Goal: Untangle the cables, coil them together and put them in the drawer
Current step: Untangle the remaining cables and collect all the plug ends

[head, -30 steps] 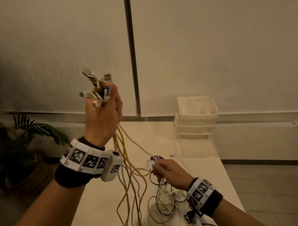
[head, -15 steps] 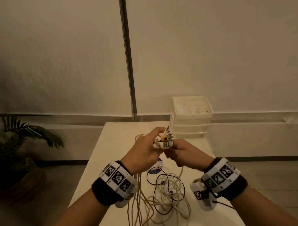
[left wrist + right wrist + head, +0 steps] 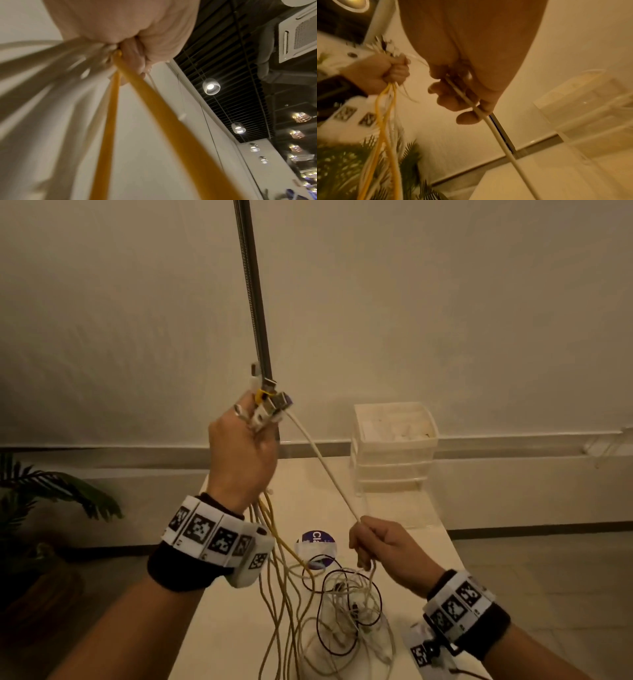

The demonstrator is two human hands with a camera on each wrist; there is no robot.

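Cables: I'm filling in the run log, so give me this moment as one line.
left hand: grips plug ends, raised | right hand: grips white cable, taut | tangle: on table | drawer unit: untouched

Table (image 3: 404, 508): drawer unit (image 3: 394, 446), cable tangle (image 3: 346, 604), sticker (image 3: 317, 544).

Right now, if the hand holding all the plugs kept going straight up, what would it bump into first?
Probably the metal pole. The left hand grips the cable ends just below and in front of it, though depth is hard to judge, so it might pass in front.
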